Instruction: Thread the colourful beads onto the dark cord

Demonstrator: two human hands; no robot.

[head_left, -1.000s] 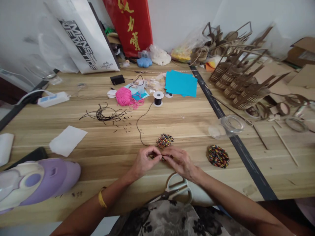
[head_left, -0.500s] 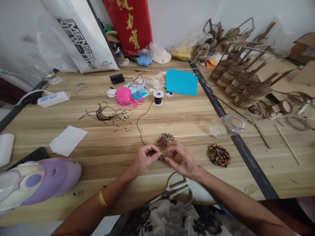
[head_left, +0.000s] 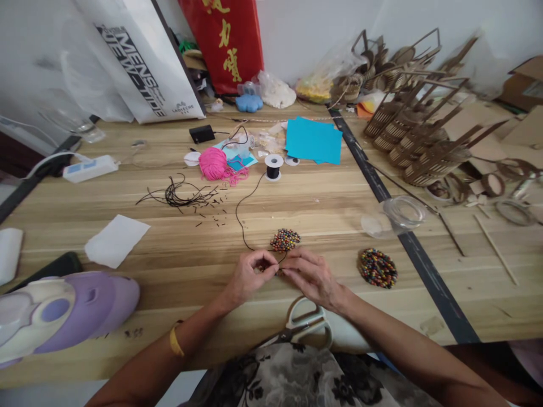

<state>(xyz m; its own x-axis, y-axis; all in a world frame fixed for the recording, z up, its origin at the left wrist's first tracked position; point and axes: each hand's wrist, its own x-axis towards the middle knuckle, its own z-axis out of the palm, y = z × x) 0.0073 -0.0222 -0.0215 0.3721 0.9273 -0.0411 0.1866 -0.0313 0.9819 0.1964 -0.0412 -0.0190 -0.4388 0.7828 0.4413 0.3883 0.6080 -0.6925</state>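
My left hand pinches a thin black cord, which runs back to a white-flanged spool. Opposite it, my right hand has thumb and fingertips closed on the cord as well, the two hands' tips almost touching. A few small beads show beneath the fingers, mostly hidden. Just beyond the fingertips lies a heap of multicoloured beads. To the right rests a coiled beaded string. Scissors with pale handles lie at the table's front edge, close to my body.
Cut black cords and snippets lie left of the spool, by pink yarn. Blue sheets are behind. Small brown baskets crowd the right back. A purple and white device and white paper are on the left.
My right hand's fingers have drawn together and come closer to my left fingertips, closing on the cord. My left hand stays nearly in place. The camera view has shifted slightly.
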